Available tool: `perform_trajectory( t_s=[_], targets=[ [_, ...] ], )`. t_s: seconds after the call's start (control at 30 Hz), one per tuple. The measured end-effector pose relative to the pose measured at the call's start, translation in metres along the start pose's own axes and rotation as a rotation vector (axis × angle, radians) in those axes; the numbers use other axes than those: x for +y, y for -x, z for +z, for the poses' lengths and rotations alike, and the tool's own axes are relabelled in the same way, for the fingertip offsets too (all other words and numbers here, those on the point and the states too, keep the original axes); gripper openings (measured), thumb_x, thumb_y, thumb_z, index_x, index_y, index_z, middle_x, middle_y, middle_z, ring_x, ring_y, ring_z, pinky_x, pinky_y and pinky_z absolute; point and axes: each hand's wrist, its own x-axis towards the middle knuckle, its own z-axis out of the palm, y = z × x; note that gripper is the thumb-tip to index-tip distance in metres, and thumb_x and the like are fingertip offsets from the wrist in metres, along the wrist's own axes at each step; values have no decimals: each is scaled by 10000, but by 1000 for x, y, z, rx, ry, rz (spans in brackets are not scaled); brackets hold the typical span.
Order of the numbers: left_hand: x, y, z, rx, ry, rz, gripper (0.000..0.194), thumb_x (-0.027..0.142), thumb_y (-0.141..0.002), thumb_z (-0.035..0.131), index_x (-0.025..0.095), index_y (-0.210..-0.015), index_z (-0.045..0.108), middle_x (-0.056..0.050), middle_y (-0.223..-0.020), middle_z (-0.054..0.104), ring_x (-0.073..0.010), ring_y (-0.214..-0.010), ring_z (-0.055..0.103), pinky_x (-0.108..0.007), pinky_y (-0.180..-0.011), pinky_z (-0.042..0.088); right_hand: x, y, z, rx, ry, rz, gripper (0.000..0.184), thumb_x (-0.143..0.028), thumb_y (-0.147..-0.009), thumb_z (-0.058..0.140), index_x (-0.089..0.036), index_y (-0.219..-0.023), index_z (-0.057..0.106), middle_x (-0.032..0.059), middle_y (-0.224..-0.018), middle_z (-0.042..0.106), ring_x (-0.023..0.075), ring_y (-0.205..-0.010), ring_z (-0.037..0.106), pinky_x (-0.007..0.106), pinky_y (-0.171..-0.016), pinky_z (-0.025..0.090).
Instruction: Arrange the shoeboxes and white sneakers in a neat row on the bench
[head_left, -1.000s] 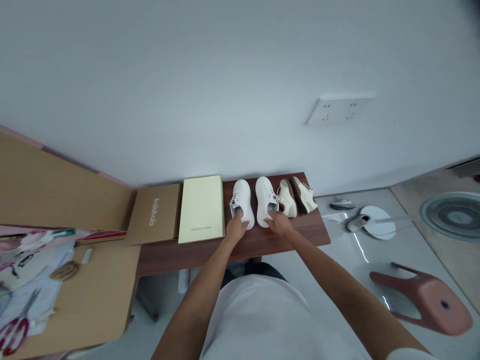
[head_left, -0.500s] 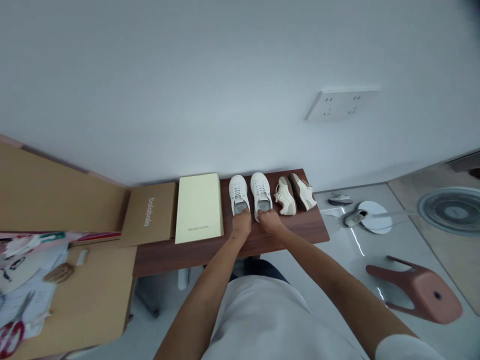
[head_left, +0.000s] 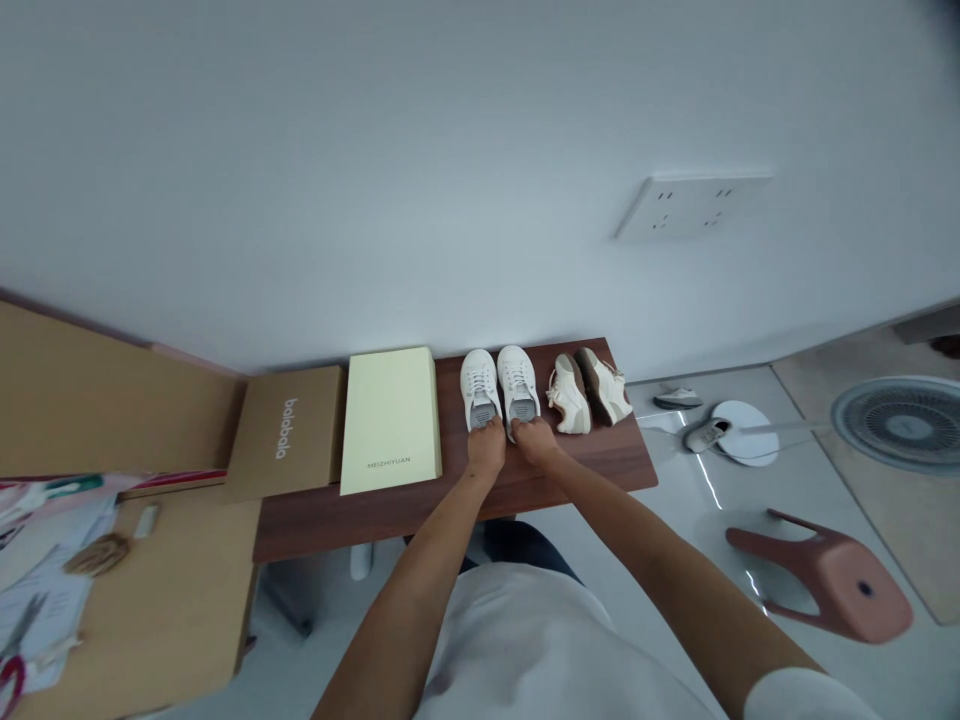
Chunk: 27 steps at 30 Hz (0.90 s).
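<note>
Two white lace-up sneakers stand side by side on a dark wooden bench, toes toward the wall. My left hand (head_left: 487,445) is closed on the heel of the left white sneaker (head_left: 478,380). The heel of the right white sneaker (head_left: 517,375) is gripped by my right hand (head_left: 534,440). Fingers cover both heels. Just to the right lie a cream sneaker (head_left: 571,395) and its mate, another cream sneaker (head_left: 604,385) tipped with its brown sole showing. A pale yellow shoebox (head_left: 391,415) rests to the left of the white pair.
The wooden bench (head_left: 315,525) runs along the wall. Beside the yellow box sits a brown cardboard box (head_left: 281,430). At left, a table (head_left: 187,590) holds papers and scissors (head_left: 13,665). On the right floor are a pink stool (head_left: 855,590), a fan (head_left: 904,425) and loose shoes.
The two white sneakers have come closer together, the right one shifting left toward the other. Both hands keep hold of the heels. The view has turned slightly.
</note>
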Motion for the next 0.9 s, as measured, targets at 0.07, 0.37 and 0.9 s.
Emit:
perform_trajectory(
  t_s=[0.07,0.37,0.9],
  targets=[
    [1,-1,0,-3,-11,7,365,91,-984,334,97,-1226,608,-241,-1103,707,-340,-1113,680,-431,-979,459,0,-2,0,-2,1,10,234,-94,-936,508,-87,-1117,656,238,-1039,747,290,-962,738,364,-898,511],
    [6,-6,0,-19,37,-24,388,106,-989,327,104,-1238,625,-246,-1138,708,-344,-1116,679,-440,-988,458,-3,-7,-3,-9,-14,40,269,-114,-962,465,-85,-1141,663,248,-1071,742,279,-964,738,374,-924,511],
    [29,9,-30,147,-88,109,314,278,-1002,464,140,-1272,543,-162,-1193,687,-275,-1132,656,-358,-940,484,29,30,-29,156,-78,111,312,-318,-1008,476,-102,-1149,651,215,-1140,721,316,-1085,672,392,-984,437]
  ],
)
